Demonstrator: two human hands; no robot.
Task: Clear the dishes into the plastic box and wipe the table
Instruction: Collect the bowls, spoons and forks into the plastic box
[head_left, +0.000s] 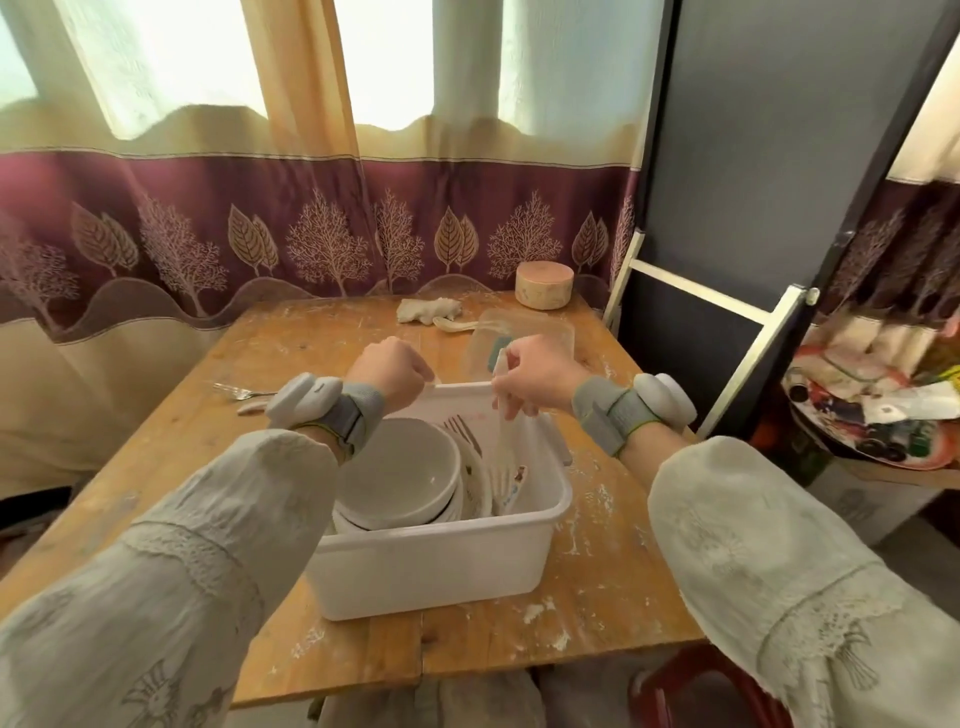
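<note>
Both hands pinch a clear plastic sheet: left hand (390, 370), right hand (537, 375), fingers clamped, over the plastic box (441, 561). Lower it slowly beside the bowls (397, 470).

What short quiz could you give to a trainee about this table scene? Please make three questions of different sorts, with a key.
1. True or false: a fork lies on the table, to the left of the plastic box.
2. What is stacked inside the plastic box? A) white bowls B) drinking glasses C) frying pans
3. Fill in: on the far side of the table, near the round wooden container, lies a crumpled ____.
Key: 1 true; 2 A; 3 cloth.
</note>
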